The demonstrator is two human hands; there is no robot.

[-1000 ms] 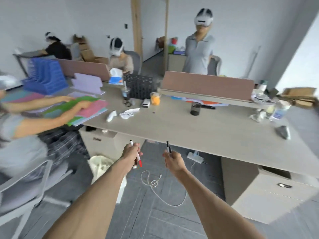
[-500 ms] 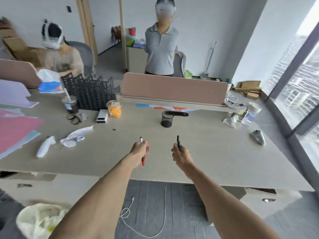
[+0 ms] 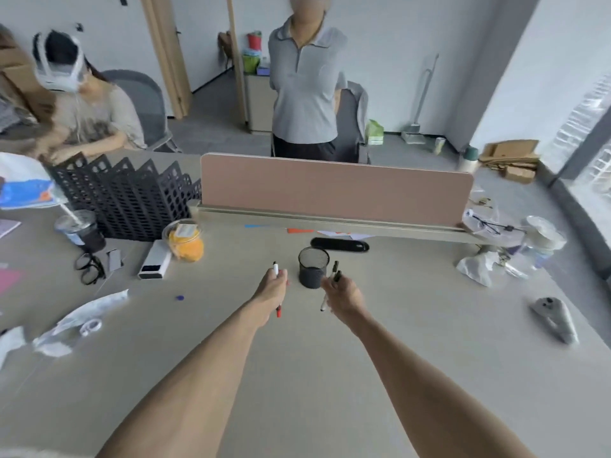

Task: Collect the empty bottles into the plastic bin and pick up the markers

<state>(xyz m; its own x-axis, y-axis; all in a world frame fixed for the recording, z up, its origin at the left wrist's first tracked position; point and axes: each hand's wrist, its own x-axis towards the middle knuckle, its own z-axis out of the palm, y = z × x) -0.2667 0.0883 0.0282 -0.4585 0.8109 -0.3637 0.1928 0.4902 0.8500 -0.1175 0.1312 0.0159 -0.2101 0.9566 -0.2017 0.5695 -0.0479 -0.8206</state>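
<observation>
1. Head view: a mesh pen cup [image 3: 313, 267] stands on the desk [image 3: 413, 342], with a black case [image 3: 340, 245] behind it.
2. Left hand [image 3: 272, 290]: fingers curled round a red marker [image 3: 275, 268]. Right hand [image 3: 342, 294]: fingers curled round a black marker [image 3: 336, 269], just beside the cup.
3. Change from half a second ago: both hands are farther in over the desk and now flank the cup.

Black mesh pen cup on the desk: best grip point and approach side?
Wrap the round wall at mid-height, coming from the near side. The mesh pen cup stands upright, mouth open, with bare desk in front; a black case lies close behind it. Probably use the right hand, which is nearest, though it holds markers now.
</observation>
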